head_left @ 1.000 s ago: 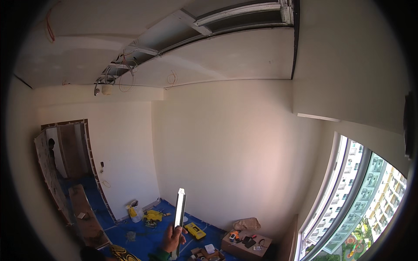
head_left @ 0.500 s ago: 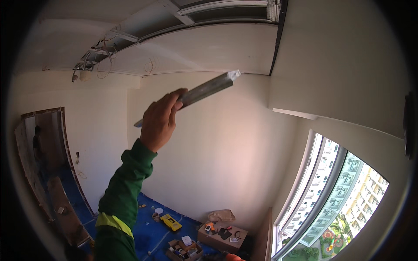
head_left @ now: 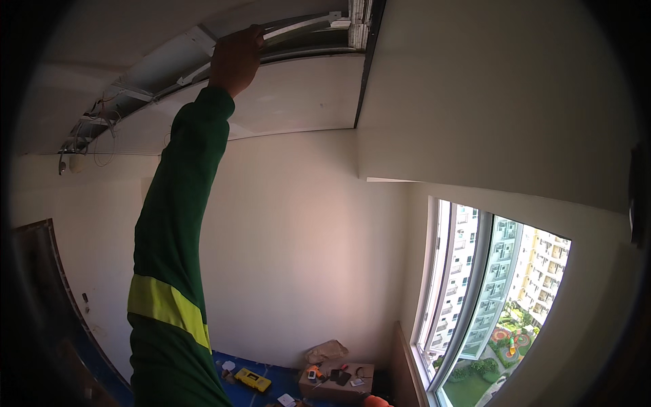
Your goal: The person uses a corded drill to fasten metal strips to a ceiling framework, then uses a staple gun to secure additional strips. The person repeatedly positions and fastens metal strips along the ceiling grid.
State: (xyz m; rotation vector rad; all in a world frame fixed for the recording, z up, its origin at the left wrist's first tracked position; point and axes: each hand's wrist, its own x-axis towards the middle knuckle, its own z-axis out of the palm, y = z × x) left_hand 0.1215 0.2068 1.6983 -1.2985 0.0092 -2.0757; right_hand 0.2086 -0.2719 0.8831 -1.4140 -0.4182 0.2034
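Observation:
My left hand [head_left: 234, 61], in a green sleeve [head_left: 180, 197] with a yellow band, is raised to the long opening in the ceiling [head_left: 312, 37]. Its fingers are closed on a metal strip [head_left: 298, 24], which lies along the opening's framing beside a dark channel; whether the strip rests on the frame I cannot tell. The strip's near end is hidden by my hand. My right hand is not in view. An orange object [head_left: 375, 400] shows at the bottom edge, too cut off to identify.
Loose wires [head_left: 102, 125] hang from the opening's left end. A wall bulkhead [head_left: 495, 88] is at right, above a window [head_left: 468, 285]. Below are a cardboard box [head_left: 332, 383] bearing tools, a yellow case [head_left: 252, 378] and blue sheeting [head_left: 227, 386]. A doorway [head_left: 51, 298] is at left.
My left hand has risen from low in the room to the ceiling opening with the strip, which now lies along the framing. My view has tilted upward, and the window appears further left.

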